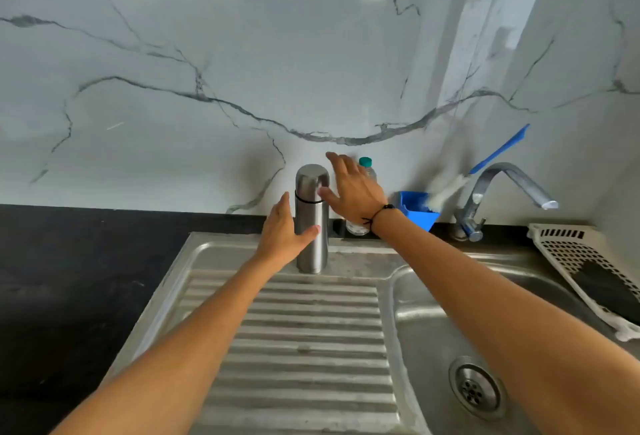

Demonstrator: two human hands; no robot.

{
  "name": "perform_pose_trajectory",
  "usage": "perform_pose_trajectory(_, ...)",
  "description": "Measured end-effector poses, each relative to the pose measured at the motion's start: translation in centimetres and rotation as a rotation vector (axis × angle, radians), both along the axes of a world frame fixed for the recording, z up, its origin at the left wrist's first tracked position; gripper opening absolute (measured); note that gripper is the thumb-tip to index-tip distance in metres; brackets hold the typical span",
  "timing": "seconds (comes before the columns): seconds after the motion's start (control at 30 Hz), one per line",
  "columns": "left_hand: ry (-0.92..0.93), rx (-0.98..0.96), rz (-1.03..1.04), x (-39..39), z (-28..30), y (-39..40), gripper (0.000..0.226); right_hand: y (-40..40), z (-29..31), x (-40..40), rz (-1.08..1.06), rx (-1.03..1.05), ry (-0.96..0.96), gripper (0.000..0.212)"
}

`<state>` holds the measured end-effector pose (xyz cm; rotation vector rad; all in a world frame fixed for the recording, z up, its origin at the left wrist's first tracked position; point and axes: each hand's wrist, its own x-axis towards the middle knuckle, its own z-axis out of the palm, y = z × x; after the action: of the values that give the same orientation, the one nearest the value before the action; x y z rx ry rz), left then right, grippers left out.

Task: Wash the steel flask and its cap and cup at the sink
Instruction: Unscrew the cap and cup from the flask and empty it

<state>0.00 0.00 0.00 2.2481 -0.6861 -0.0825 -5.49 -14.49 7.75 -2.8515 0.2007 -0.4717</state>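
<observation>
The steel flask [311,227] stands upright at the back of the ribbed steel drainboard [304,341], its domed steel cup [312,179] fitted on top. The inner cap is hidden under the cup. My left hand [282,230] is at the flask's left side with straight fingers, the thumb crossing the front of the body. My right hand [353,189] is spread just right of the cup, its thumb touching the cup near the black ring. The sink basin [426,324] lies to the right, and the steel tap [498,192] behind it shows no water running.
A plastic bottle with a green cap [365,164] stands behind my right hand. A blue holder [420,215] carries a blue-handled brush [498,154]. A white perforated tray [585,261] lies at the sink's right edge. Black countertop [86,279] stretches left. The drain [472,391] sits bottom right.
</observation>
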Motion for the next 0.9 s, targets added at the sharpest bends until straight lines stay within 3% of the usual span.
perform_pose_trajectory(0.17, 0.050, -0.158, 0.008, 1.5, -1.0, -2.2, 0.099, 1.3, 0.1, 3.4, -0.054, -0.061, 0.014, 0.062)
perform_pose_trajectory(0.3, 0.072, -0.327, 0.008, 2.6, -2.4, -3.3, 0.086, 1.5, -0.5, 4.4, -0.062, -0.075, 0.029, 0.063)
perform_pose_trajectory(0.57, 0.166, -0.490, 0.050, 3.1, -4.2, -4.8, 0.081, 1.3, -0.9, 5.3, -0.043, -0.229, -0.016, 0.068)
perform_pose_trajectory(0.9, 0.088, -0.497, 0.131, 2.2, -2.9, -4.7, 0.068, 1.7, -0.4, 4.5, 0.002, -0.165, -0.106, 0.055)
